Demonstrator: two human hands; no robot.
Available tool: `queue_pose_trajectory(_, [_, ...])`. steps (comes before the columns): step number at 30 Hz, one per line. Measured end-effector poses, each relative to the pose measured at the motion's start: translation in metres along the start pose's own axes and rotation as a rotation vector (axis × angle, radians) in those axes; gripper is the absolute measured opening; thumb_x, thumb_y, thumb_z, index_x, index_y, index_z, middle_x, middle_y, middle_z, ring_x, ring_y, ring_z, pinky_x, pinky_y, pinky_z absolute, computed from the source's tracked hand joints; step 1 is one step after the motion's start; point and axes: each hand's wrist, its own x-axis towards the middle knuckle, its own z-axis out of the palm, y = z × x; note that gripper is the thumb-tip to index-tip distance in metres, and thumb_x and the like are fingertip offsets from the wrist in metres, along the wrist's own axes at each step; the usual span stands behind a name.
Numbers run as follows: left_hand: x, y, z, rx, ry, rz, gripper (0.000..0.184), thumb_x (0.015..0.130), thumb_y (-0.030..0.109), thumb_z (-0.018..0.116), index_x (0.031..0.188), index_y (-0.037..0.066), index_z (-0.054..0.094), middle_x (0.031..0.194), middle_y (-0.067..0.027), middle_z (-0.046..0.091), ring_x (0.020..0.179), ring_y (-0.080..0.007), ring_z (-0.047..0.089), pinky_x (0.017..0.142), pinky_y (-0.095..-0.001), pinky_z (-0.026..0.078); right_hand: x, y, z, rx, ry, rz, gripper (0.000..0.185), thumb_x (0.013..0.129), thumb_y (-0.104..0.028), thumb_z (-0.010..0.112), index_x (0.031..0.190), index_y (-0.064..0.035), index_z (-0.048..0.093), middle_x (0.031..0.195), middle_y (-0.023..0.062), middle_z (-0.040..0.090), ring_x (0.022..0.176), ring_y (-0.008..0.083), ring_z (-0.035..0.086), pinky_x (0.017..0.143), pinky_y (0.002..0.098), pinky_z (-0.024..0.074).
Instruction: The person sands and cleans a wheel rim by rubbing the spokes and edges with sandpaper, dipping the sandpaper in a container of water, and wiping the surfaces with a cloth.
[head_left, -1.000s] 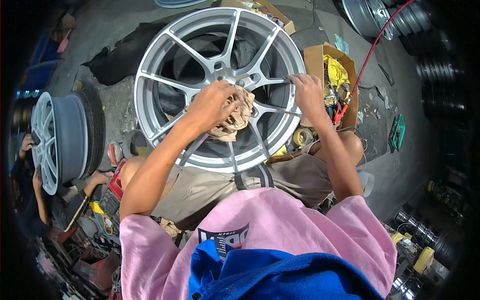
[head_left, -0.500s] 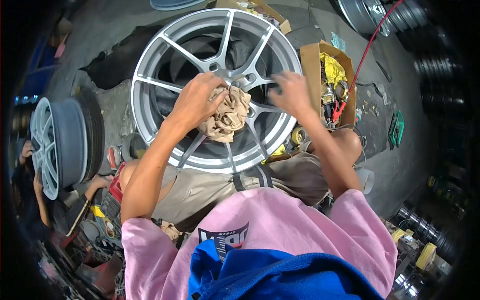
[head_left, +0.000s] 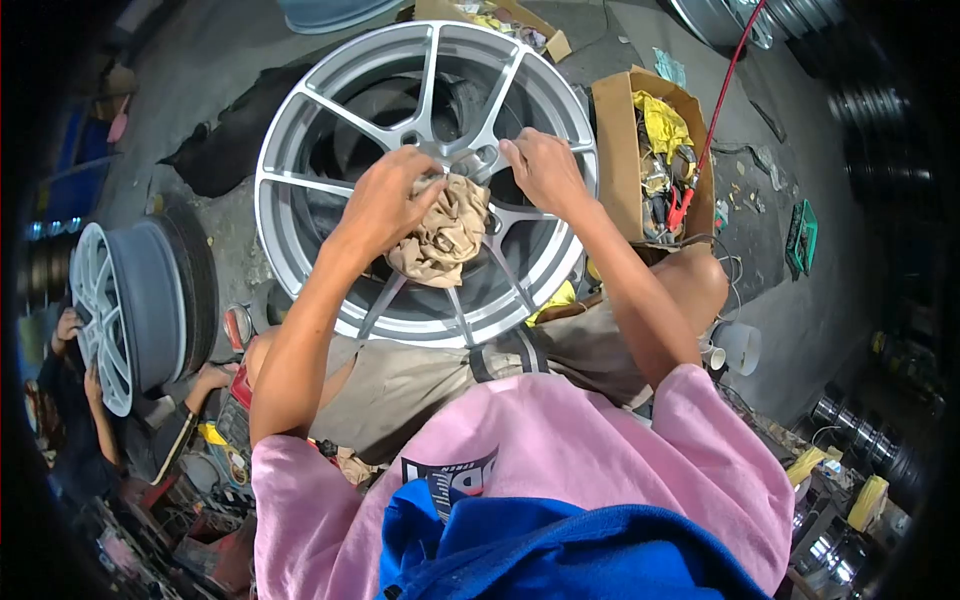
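Note:
A silver multi-spoke wheel rim [head_left: 285,225] lies face up in front of my crossed legs. A crumpled beige cloth [head_left: 445,235] rests over its spokes, just below the hub. My left hand [head_left: 390,200] is closed on the cloth's upper edge, fingers bent toward the hub. My right hand [head_left: 548,175] is over the rim's right side by a spoke, thumb toward the hub and fingers curled. What lies under those fingers is hidden.
A cardboard box [head_left: 618,150] with a yellow cloth and tools stands right of the rim. A red hose [head_left: 735,80] runs into it. At left, another person's hands [head_left: 68,328] touch a second rim [head_left: 150,300]. A green tray [head_left: 801,238] is on the floor.
My right hand, blurred and with fingers apart before, has moved slightly left and settled beside a spoke with its fingers curled. My left hand stays at the cloth. The view has shifted slightly.

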Motion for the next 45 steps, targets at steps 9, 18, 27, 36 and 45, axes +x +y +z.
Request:
queue_pose_trajectory(9, [-0.004, -0.006, -0.014, 0.015, 0.048, -0.045, 0.019, 0.094, 0.016, 0.073, 0.106, 0.001, 0.074, 0.107, -0.0162, 0.070, 0.109, -0.0379, 0.065, 0.095, -0.0465, 0.051, -0.013, 0.060, -0.043, -0.335, 0.069, -0.217, 0.021, 0.100, -0.022, 0.063, 0.093, -0.0082, 0.078, 0.088, 0.0097, 0.068, 0.091, 0.0287, 0.069, 0.088, 0.0457, 0.0481])
queue_pose_trajectory(18, [0.012, -0.001, -0.019, 0.137, 0.149, 0.000, 0.019, 0.093, 0.014, 0.073, 0.106, 0.000, 0.073, 0.106, -0.0158, 0.068, 0.108, -0.0374, 0.063, 0.094, -0.0463, 0.050, 0.031, -0.046, 0.033, 0.273, 0.192, 0.440, 0.031, 0.105, -0.020, 0.055, 0.117, 0.0015, 0.073, 0.101, 0.0196, 0.071, 0.102, 0.0385, 0.067, 0.102, 0.0526, 0.0439])
queue_pose_trajectory(27, [0.006, -0.017, -0.027, 0.275, 0.172, -0.149, 0.024, 0.095, 0.015, 0.073, 0.113, -0.001, 0.071, 0.110, -0.0167, 0.071, 0.105, -0.0383, 0.067, 0.094, -0.0455, 0.052, 0.029, -0.061, 0.050, 0.402, 0.742, 0.331, 0.034, 0.106, -0.021, 0.052, 0.116, 0.0054, 0.072, 0.102, 0.0276, 0.072, 0.093, 0.0478, 0.069, 0.083, 0.0526, 0.0527])
queue_pose_trajectory(36, [-0.012, -0.012, -0.018, 0.330, -0.045, -0.305, 0.055, 0.093, 0.031, 0.075, 0.133, -0.006, 0.065, 0.127, -0.0281, 0.070, 0.115, -0.0437, 0.068, 0.101, -0.0483, 0.053, 0.046, -0.064, 0.033, 0.504, 0.683, 0.400, 0.044, 0.097, -0.014, 0.066, 0.133, 0.0115, 0.064, 0.122, 0.0291, 0.070, 0.112, 0.0469, 0.068, 0.099, 0.0497, 0.0519])
queue_pose_trajectory(45, [-0.025, -0.017, -0.004, 0.560, -0.267, -0.222, 0.057, 0.095, 0.037, 0.072, 0.136, -0.002, 0.066, 0.139, -0.0207, 0.066, 0.135, -0.0360, 0.058, 0.121, -0.0529, 0.038, 0.077, -0.011, 0.028, 0.066, 0.705, 0.058, 0.030, 0.095, -0.007, 0.070, 0.123, 0.0015, 0.072, 0.122, 0.0209, 0.066, 0.109, 0.0416, 0.064, 0.095, 0.0484, 0.0505])
